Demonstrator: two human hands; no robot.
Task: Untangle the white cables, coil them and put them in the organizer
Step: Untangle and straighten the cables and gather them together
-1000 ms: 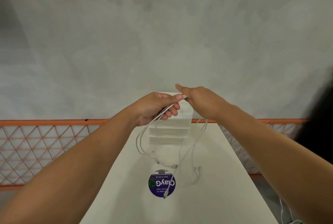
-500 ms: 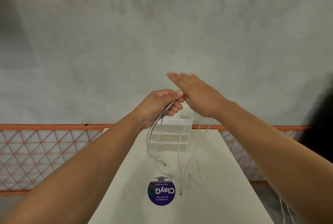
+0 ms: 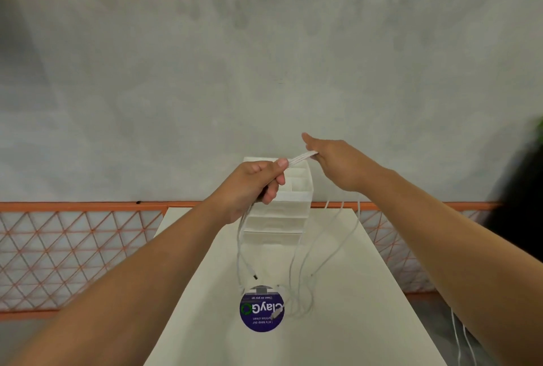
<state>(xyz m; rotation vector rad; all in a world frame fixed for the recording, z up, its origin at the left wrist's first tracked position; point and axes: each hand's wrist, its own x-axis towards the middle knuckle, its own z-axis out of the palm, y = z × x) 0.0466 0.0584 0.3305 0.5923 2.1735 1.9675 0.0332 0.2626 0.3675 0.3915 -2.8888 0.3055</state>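
Forearms enter from the lower corners and converge above the middle of the table [image 3: 338,336], which runs away from you toward the wall. Nearest on the tabletop lies a round blue sticker [image 3: 261,311]; the loose ends and plugs of the white cables [image 3: 296,271] dangle to it and just beside it, touching the surface.

Above these, your left hand [image 3: 249,186] is clenched around a bundle of strands, thumb pressed on top, so that the gathered lengths hang straight down from the fist. Your right hand [image 3: 338,165] is raised slightly higher and farther, with the forefinger extended; it appears to pinch the same strands, though the underside of the fingers is hidden and the exact grip cannot be told. A short flat band of cable is stretched taut between the two hands, and further strands drop from below the right wrist. Holding the run up and apart in this way probably lets gravity separate the hanging strands so that crossings can be seen.

Behind the hands stands the white organizer [image 3: 279,212], its compartments open at the top; no cable is seen in it. Beyond are an orange mesh railing [image 3: 73,248] and a grey wall [image 3: 264,56]. Untangling looks unfinished, and coiling is not begun.
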